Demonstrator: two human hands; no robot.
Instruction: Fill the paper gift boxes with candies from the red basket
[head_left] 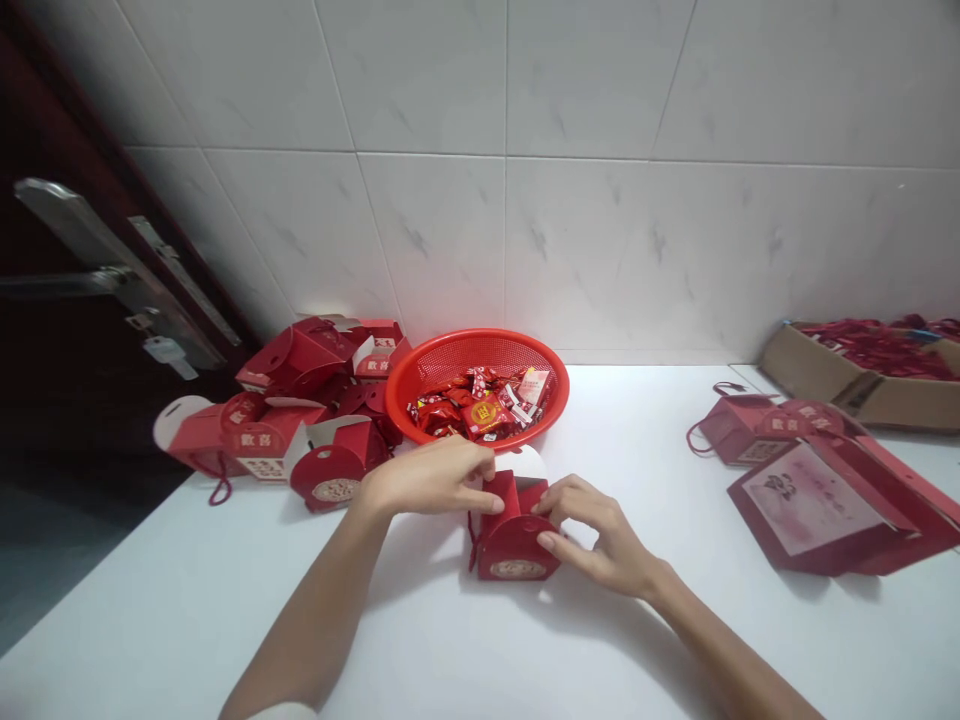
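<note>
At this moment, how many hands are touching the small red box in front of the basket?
2: the left hand is at the upper left of the box; the right hand is at its right side. No other hand shows.

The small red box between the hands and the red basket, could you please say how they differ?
The small box has smooth panels; the basket has perforated walls. The box is narrower than the basket. Left hand and right hand touch the box; the basket holds packets. Both are mostly red.

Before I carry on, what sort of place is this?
Perhaps a corner of a home or small workshop: a tiled wall, a door handle, and a white table holding red boxes.
</note>
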